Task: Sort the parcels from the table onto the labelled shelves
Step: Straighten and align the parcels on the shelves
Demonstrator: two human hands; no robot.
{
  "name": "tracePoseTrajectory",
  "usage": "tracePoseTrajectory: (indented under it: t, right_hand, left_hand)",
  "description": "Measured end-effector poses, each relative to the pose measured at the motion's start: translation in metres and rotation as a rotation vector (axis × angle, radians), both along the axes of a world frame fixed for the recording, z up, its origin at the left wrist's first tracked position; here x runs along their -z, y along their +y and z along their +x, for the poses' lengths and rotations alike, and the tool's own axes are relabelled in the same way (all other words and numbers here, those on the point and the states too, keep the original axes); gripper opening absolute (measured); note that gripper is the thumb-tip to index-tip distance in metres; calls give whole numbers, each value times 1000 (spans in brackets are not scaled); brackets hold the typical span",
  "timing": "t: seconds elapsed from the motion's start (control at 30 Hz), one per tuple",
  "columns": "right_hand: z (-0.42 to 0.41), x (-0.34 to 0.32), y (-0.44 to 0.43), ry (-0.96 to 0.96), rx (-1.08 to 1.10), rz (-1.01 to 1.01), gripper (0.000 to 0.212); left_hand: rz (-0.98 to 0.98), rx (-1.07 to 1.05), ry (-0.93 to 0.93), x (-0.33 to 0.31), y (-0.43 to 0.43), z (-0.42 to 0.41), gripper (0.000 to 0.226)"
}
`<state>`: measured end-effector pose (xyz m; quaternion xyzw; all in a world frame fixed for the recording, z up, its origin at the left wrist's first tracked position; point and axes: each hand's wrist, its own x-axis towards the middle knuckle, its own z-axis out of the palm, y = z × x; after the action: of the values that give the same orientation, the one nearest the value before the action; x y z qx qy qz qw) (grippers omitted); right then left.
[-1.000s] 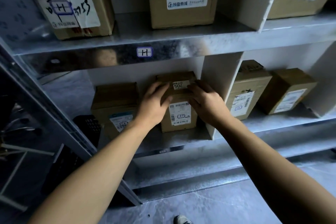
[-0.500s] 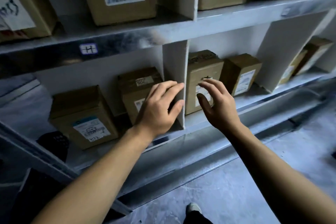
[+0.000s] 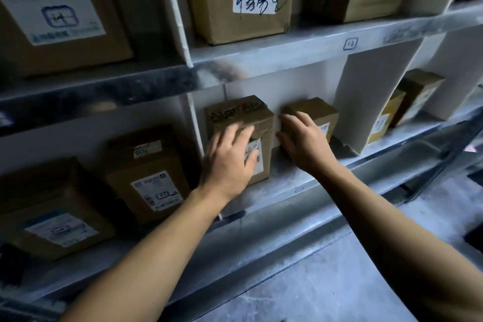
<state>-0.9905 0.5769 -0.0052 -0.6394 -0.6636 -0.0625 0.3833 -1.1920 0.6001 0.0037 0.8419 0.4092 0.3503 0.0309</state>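
While both bare arms reach into the middle compartment of the lower shelf (image 3: 287, 185), the left hand (image 3: 230, 157) lies spread and flat against the front of a tall cardboard parcel (image 3: 239, 115) standing there, holding nothing. At its 3 o'clock the right hand (image 3: 303, 141), fingers loosely open, rests on the top front edge of a smaller brown parcel (image 3: 317, 110) just beside it. More labelled parcels (image 3: 149, 178) stand at 9 o'clock beyond a white divider (image 3: 194, 117).
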Motion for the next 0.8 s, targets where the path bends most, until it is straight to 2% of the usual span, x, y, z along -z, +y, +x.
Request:
tracePoseTrajectory:
  t: [0.13,0.3,0.4,0.53,0.8]
  right_hand:
    - [20,-11,38,-8,-81,-110,46]
    - [32,-13,77,-6,-262,-185,48]
    - [33,-15,92,42,-353,-223,46]
    - [32,-12,101,100,-456,-203,44]
    - [43,1,87,140,-469,-141,40]
  left_hand:
    - [-63,-165,-39,-8,21,24,53]
    - [-78,-386,30,-3,45,28,59]
    - [-117,-421,-17,2,55,28,56]
    - [-278,-445,-94,2,57,29,52]
    - [-150,-487,-82,5,41,40,47]
